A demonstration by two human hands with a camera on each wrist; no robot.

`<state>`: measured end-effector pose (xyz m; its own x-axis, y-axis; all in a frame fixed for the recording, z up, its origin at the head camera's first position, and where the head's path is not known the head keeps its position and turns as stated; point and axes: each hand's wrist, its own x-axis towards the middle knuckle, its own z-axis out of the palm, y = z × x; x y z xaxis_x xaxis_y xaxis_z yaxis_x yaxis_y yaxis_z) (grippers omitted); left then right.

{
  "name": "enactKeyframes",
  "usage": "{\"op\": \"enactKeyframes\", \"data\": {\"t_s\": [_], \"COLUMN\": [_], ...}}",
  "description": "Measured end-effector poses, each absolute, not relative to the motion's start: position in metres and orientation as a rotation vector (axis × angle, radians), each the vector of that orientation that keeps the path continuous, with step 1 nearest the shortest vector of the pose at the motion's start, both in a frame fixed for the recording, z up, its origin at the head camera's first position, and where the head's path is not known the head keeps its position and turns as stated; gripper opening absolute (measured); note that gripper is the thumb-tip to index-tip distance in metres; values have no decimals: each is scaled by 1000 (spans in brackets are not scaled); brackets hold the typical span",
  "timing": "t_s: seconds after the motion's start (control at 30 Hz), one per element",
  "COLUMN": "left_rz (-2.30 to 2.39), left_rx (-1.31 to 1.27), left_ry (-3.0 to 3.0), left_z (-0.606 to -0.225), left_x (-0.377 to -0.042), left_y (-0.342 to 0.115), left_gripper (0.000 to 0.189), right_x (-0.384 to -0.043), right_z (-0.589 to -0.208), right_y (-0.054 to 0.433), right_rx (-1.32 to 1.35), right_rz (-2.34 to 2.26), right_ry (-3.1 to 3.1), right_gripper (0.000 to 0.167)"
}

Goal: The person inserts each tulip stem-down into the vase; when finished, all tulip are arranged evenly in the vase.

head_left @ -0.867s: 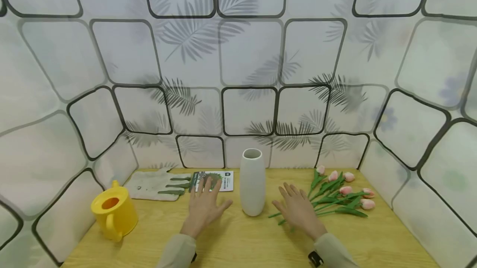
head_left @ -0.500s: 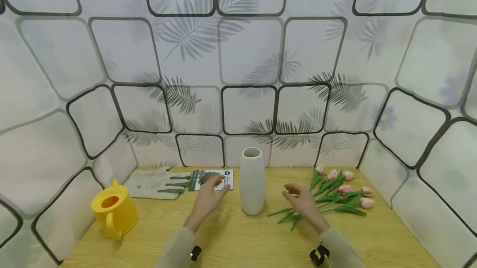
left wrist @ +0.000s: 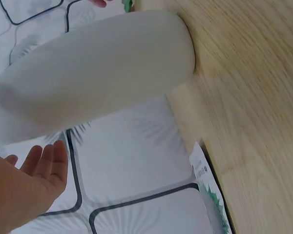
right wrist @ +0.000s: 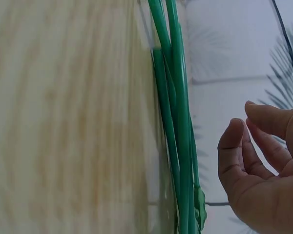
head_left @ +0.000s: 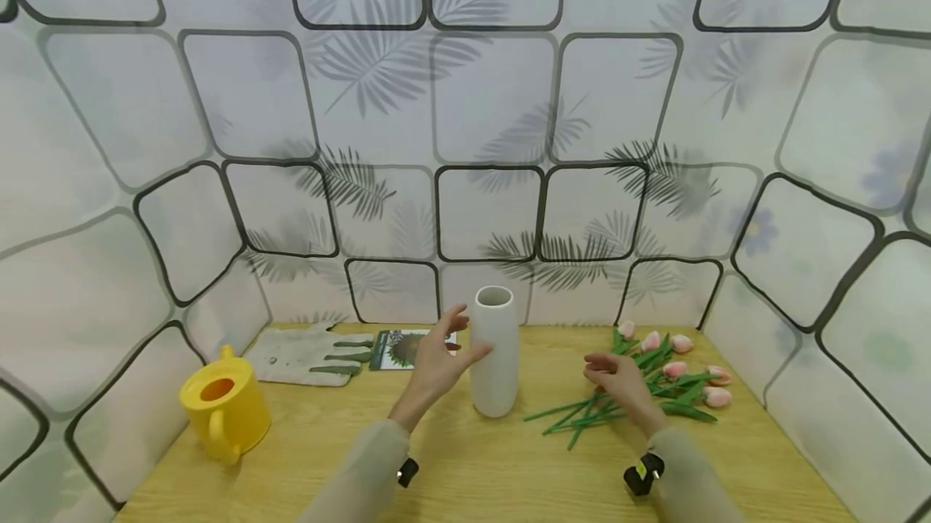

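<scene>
A tall white vase stands upright in the middle of the table. My left hand is at the vase's left side, thumb spread from the fingers. The thumb overlaps the vase in the head view; in the left wrist view a gap shows between the fingers and the vase wall. Over the stems of a bunch of pink tulips hovers my right hand, fingers bent and nothing between them. In the right wrist view the green stems lie on the table beside that hand.
A yellow watering can stands at the table's left. Behind it lie grey-green gardening gloves and a printed seed packet, partly behind my left hand. Patterned white walls enclose the back and sides of the wooden table.
My left hand has moved right and up to the vase. The right hand has shifted right over the tulip stems, its fingers bending from flat. Vase and tulips have stayed in place.
</scene>
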<state>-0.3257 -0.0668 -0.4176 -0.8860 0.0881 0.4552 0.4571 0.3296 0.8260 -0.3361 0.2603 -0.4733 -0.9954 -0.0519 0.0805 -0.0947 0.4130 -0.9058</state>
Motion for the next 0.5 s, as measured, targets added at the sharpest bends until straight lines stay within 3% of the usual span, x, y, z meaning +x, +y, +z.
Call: {"op": "enactKeyframes", "data": {"t_s": [0.3,0.5], "left_rz": [-1552,-1612], "left_rx": [-601,-630], "left_ry": [-2188,-2185], "left_z": [-418,-417], "left_x": [-329,-332], "left_y": [-48,-41], "left_gripper": [86,97], "right_x": [-347,-348], "right_z": [-471,-469], "right_y": [287,303], "right_rx": [310,355], "right_rz": [1547,1711], "right_ry": [-2692,-2675], "right_gripper": [44,47]}}
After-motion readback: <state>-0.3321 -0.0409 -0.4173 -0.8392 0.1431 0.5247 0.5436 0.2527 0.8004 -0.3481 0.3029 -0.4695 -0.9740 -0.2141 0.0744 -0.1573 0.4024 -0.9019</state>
